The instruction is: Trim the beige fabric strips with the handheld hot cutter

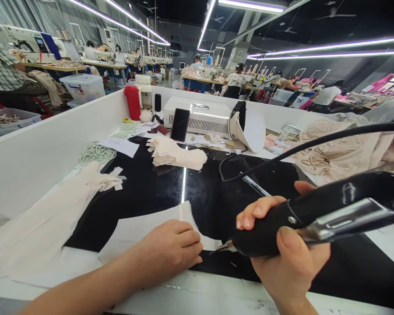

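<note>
My right hand [292, 253] is wrapped around a black corded hand-held electric cutter [265, 227] with a silver lever along its side. Its narrow metal tip points left and reaches the right corner of a white fabric piece [141, 227]. That piece lies on a glossy black board [216, 201], and a thin pale strip runs over its upper edge. My left hand [175, 245] presses on the fabric with fingers curled together, just left of the tip; its thumb and the cloth under the palm are hidden. Small white scraps lie near the tip.
A stack of cream pieces [177, 153] sits on the board. More cream fabric [36, 218] lies left, with a fabric heap [348, 140] at right. Behind stand a phone [180, 124], a white metal box [197, 114] and a red cup [132, 103]. The black cord [302, 146] crosses the right side.
</note>
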`<state>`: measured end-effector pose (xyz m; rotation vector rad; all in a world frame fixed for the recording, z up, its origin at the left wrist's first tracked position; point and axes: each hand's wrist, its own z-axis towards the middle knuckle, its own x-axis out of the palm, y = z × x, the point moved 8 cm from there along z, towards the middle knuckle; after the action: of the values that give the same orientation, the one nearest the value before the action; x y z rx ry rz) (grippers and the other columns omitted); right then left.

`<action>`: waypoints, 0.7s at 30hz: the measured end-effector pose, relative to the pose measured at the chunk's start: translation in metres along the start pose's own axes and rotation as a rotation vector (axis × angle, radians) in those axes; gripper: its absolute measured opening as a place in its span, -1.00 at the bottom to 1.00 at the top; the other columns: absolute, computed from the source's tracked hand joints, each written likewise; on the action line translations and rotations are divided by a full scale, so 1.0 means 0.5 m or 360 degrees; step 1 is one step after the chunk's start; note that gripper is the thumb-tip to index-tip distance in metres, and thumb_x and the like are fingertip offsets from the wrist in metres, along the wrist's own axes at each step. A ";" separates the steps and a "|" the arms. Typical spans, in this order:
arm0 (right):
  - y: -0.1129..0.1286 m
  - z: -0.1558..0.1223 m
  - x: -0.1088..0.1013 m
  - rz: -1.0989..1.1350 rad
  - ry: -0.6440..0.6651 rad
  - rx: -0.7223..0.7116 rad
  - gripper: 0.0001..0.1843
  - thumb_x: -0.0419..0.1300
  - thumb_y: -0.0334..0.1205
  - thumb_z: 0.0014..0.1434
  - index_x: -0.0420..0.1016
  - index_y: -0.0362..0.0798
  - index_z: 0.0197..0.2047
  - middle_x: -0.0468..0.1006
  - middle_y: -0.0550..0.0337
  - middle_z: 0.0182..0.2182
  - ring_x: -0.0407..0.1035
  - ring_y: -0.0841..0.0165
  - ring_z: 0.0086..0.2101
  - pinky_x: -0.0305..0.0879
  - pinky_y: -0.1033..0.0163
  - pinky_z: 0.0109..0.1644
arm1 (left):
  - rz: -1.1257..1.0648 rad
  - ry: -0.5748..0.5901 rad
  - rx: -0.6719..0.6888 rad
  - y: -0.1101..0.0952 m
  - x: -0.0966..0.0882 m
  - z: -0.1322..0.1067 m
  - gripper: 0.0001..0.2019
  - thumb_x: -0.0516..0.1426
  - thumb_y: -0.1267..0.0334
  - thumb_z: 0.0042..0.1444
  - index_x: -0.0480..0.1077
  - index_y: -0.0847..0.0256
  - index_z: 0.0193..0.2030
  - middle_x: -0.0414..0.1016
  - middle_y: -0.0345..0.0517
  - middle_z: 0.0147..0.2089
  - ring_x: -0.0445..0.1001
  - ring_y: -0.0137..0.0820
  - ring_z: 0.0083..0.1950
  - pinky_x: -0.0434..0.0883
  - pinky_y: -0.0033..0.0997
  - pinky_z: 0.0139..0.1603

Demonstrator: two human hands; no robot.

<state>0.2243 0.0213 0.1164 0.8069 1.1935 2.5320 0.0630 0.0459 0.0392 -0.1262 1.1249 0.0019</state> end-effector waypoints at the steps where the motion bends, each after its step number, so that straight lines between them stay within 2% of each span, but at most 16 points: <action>1: 0.000 0.000 0.000 -0.0010 -0.0001 -0.0006 -0.39 0.53 -0.07 0.11 0.45 0.17 0.18 0.55 0.33 -0.43 0.42 0.34 -0.56 0.45 0.19 -0.50 | -0.0003 -0.0004 -0.0002 0.000 0.001 -0.001 -0.80 0.05 0.29 0.56 0.48 0.29 -0.04 0.56 -0.08 -0.16 0.56 -0.29 -0.06 0.53 -0.27 0.09; 16: -0.005 0.000 0.004 0.0003 0.0047 0.0006 -0.42 0.49 -0.16 0.17 0.42 0.16 0.20 0.58 0.34 -0.40 0.45 0.36 -0.52 0.49 0.21 -0.46 | -0.0003 -0.0037 -0.0002 0.001 0.001 -0.003 -0.85 0.10 0.30 0.53 0.48 0.29 0.00 0.57 -0.08 -0.17 0.57 -0.28 -0.08 0.55 -0.26 0.08; 21: -0.005 -0.004 0.003 0.0000 0.0067 -0.0018 -0.45 0.46 -0.19 0.20 0.42 0.17 0.21 0.57 0.34 -0.39 0.45 0.38 -0.52 0.50 0.22 -0.47 | -0.0124 -0.0072 -0.0042 0.005 -0.003 -0.004 -0.83 0.08 0.30 0.54 0.49 0.30 0.03 0.60 -0.05 -0.13 0.60 -0.27 -0.04 0.57 -0.23 0.11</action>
<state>0.2218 0.0224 0.1142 0.7544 1.1911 2.5657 0.0605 0.0484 0.0395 -0.1927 1.0745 -0.0492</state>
